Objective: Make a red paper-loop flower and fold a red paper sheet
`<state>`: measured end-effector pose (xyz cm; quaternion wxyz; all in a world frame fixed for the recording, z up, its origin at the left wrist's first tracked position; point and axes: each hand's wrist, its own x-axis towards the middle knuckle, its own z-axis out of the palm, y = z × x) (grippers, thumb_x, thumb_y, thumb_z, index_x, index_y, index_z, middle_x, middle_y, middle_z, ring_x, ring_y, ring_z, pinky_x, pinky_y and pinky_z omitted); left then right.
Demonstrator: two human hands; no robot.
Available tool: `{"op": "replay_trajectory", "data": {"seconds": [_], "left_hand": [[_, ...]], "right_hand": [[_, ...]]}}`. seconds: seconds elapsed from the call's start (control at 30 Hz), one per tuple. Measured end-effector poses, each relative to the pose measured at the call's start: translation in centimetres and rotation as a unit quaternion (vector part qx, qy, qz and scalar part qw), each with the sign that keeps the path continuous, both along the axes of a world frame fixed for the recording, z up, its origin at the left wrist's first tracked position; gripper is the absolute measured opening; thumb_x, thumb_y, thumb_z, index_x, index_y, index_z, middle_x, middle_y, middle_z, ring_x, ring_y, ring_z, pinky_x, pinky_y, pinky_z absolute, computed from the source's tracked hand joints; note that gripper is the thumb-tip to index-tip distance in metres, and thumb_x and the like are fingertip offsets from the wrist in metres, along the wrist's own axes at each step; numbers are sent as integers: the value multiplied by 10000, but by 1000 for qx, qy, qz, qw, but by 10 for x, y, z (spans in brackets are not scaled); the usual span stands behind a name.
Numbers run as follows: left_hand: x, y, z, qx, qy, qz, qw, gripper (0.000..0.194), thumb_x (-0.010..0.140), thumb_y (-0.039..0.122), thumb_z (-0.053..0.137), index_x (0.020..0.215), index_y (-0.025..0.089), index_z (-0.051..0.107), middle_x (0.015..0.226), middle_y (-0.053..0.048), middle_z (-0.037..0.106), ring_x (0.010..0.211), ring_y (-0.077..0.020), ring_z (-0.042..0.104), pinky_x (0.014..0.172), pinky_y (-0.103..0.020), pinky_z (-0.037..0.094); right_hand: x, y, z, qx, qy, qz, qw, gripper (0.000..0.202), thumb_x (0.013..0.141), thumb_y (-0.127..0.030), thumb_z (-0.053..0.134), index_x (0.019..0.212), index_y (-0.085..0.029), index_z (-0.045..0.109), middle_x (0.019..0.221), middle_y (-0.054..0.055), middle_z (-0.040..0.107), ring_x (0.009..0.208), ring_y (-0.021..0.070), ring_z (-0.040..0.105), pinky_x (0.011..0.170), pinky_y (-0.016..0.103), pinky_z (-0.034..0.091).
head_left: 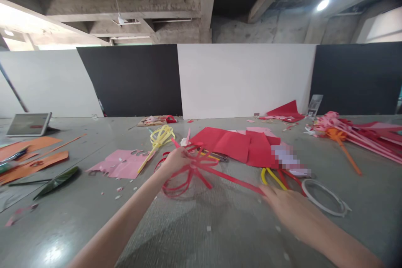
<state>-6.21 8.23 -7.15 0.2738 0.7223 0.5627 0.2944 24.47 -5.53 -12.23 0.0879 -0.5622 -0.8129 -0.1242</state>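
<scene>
A red flower-like form of looped strips (191, 163) is held above the grey table, with a long straight red strip (232, 178) running from it to the right. My left hand (180, 158) is closed on the loops at their upper left. My right hand (279, 197) pinches the far end of the straight strip, its fingers partly blurred. Behind the loops lie folded red sheets (232, 144). Close beyond my right hand are a curved yellow piece (273, 176) and a white ring of tape or cord (326, 197).
On the left are a cut pink sheet (121, 163), a yellow looped flower (161, 136), orange sheets (47, 163), a green leaf shape (58, 182) and a tablet (29, 124). A pink and red bundle (351, 127) lies right. White and black panels (245, 79) stand behind.
</scene>
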Motion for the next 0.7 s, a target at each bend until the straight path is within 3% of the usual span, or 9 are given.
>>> {"op": "replay_trajectory", "data": {"seconds": [0.33,0.5,0.7], "left_hand": [[1,3,-3,0,-22,-1,1000,179,585,308,641,679,176,564,667,-27,652,712,-232,616,592,-269,420],[4,0,-3,9,-13,5,1000,144,598,281,629,666,177,556,659,-26,655,706,-230,620,585,-267,416],[6,-5,-3,21,7,11,1000,146,609,284,635,674,187,546,666,-18,661,701,-218,623,588,-263,408]], "right_hand": [[6,1,0,31,-40,-1,999,236,790,-69,374,909,-192,537,703,30,631,484,184,606,397,264,225],[4,-1,0,86,-88,0,992,416,663,44,333,962,-160,538,713,41,634,450,179,601,378,264,251],[0,-6,7,153,-146,16,977,479,632,62,336,1036,-108,528,799,75,641,471,158,605,389,255,350]]}}
